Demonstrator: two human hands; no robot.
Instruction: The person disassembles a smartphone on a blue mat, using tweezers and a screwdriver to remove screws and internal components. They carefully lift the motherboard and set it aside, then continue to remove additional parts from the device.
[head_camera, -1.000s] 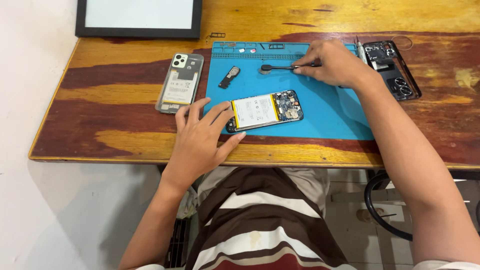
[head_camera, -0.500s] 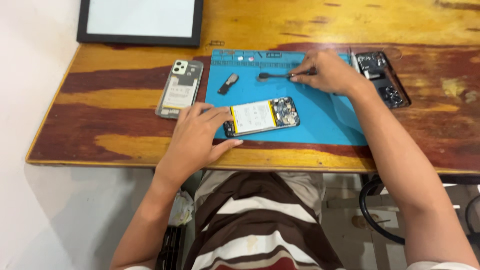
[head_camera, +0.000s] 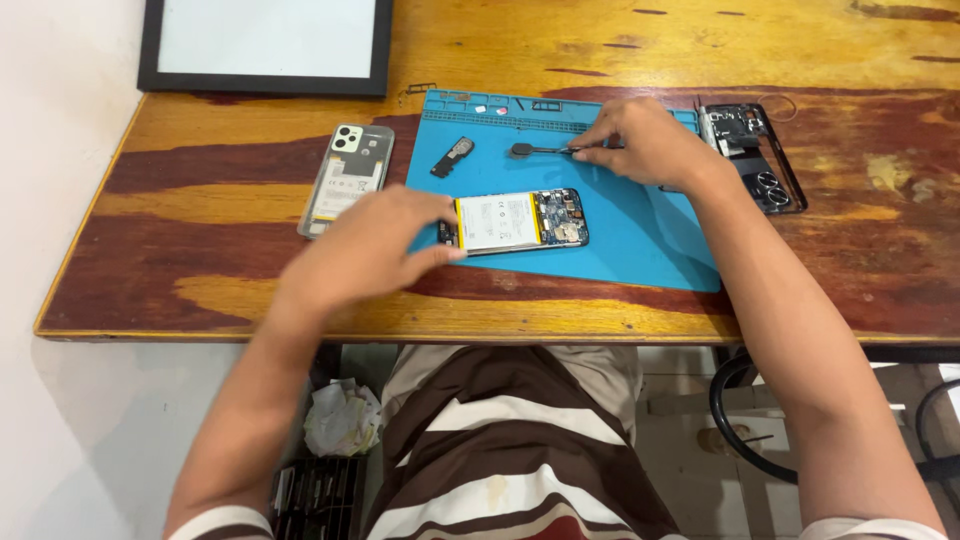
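Note:
An opened phone (head_camera: 520, 220) with a white battery and exposed board lies on a blue work mat (head_camera: 630, 235). My left hand (head_camera: 365, 250) grips the phone's left end between thumb and fingers. My right hand (head_camera: 645, 140) rests on the mat farther back, pinching the shaft of a thin dark tool (head_camera: 540, 150) whose round head points left. A small black part (head_camera: 452, 156) lies on the mat to the left of the tool's head.
A phone back cover (head_camera: 347, 178) lies on the wooden table left of the mat. A black phone frame (head_camera: 752, 155) lies right of the mat. A black-framed white board (head_camera: 268, 45) sits at the back left. The table's front edge (head_camera: 500, 335) runs above my lap.
My left hand has closed from flat beside the phone to gripping its left end. My right hand stays on the tool. The camera view has shifted slightly.

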